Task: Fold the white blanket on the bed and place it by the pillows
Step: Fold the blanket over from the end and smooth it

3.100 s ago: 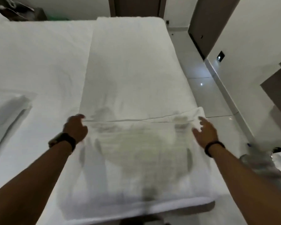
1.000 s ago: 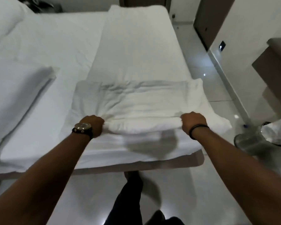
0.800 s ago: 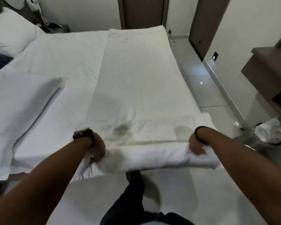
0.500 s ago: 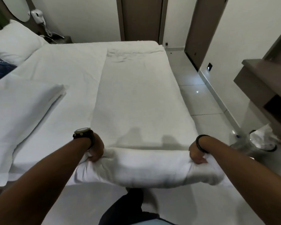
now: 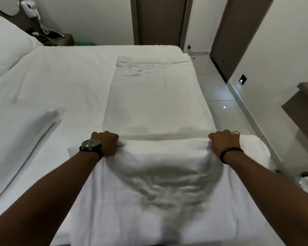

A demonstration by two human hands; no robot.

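Note:
The white blanket (image 5: 155, 96) lies as a long strip along the right side of the bed (image 5: 64, 80). Its near end is doubled over toward the far end, and the fold hangs loose and wrinkled between my arms. My left hand (image 5: 106, 144), with a watch on the wrist, grips the left side of the folded edge. My right hand (image 5: 224, 142), with a dark band on the wrist, grips the right side. A white pillow (image 5: 5, 41) lies at the far left, at the head of the bed.
A folded white sheet or pillowcase (image 5: 16, 135) lies on the bed at my left. A nightstand with a cable (image 5: 59, 39) stands behind the bed. Tiled floor (image 5: 219, 96), closed doors (image 5: 160, 20) and a brown counter (image 5: 304, 107) are on the right.
Both hands have carried the gathered near end of the blanket forward over the strip. The fold now covers more of the strip than half a second ago.

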